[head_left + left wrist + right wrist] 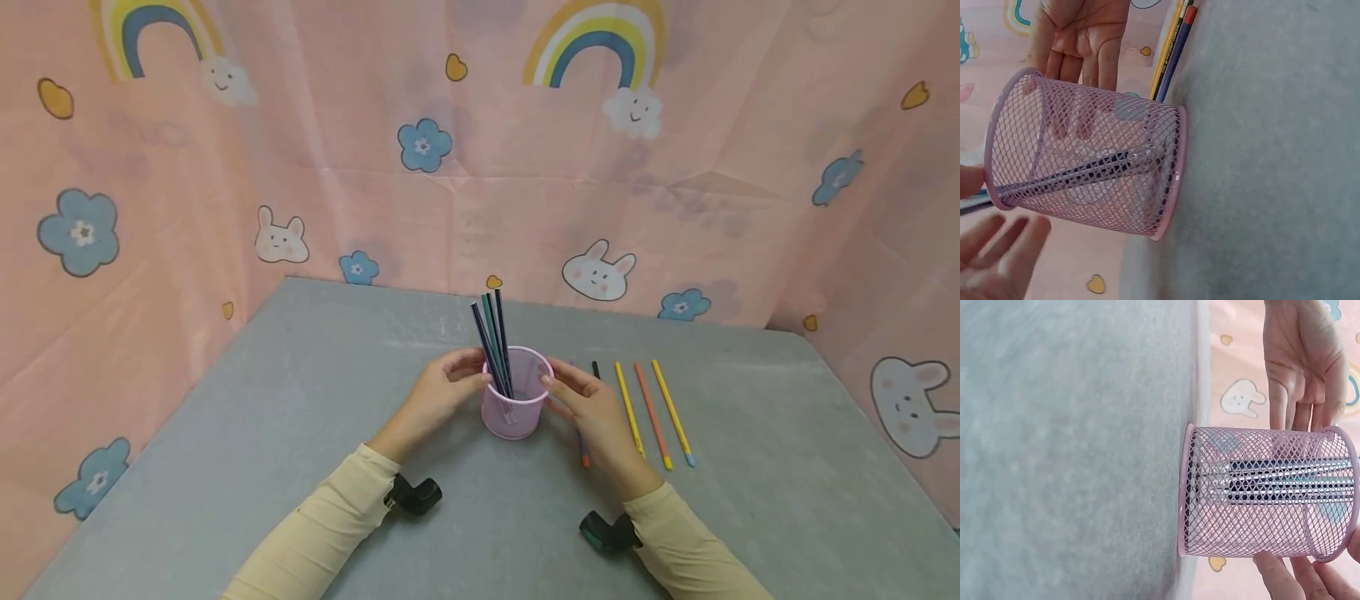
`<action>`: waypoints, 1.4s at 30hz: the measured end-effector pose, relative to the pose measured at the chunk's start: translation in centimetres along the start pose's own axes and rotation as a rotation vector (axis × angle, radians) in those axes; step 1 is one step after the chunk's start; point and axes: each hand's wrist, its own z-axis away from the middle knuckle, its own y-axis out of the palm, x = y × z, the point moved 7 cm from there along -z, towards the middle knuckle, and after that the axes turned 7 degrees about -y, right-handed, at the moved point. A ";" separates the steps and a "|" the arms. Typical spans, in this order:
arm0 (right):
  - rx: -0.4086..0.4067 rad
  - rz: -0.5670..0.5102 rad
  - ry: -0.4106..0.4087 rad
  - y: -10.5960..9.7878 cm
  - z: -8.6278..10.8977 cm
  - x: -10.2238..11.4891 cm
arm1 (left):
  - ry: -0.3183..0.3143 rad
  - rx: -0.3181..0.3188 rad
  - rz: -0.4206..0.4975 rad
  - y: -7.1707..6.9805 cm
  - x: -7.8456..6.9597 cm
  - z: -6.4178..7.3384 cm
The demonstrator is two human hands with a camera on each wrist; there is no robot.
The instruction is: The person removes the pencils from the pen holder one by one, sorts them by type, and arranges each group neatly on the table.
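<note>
Inside pink mesh cup (514,407), three dark pencils (493,342).

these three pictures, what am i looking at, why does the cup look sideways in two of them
No machine here: a person works with two bare hands, wearing three cameras. The wide picture comes from the head, looking down at a grey table. The other two come from cameras strapped to each wrist, so they are turned, which tips the scene sideways. A pink mesh cup stands upright and holds a few dark pencils. The left hand and right hand sit on either side of it, fingers straight, at or near the rim; neither wraps round it. More coloured pencils lie in a row right of the cup.
</note>
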 end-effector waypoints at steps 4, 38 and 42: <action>-0.003 -0.037 -0.019 -0.4 -0.9 -1.6 | 0.027 -0.125 -0.022 -0.8 -0.7 0.3; 0.007 -0.046 -0.015 -0.7 -1.0 -2.0 | 0.088 -0.316 0.128 -0.8 -2.7 -1.4; 0.001 -0.031 0.021 -0.4 -0.4 -1.0 | 0.104 -0.330 0.161 -1.4 -3.5 -1.2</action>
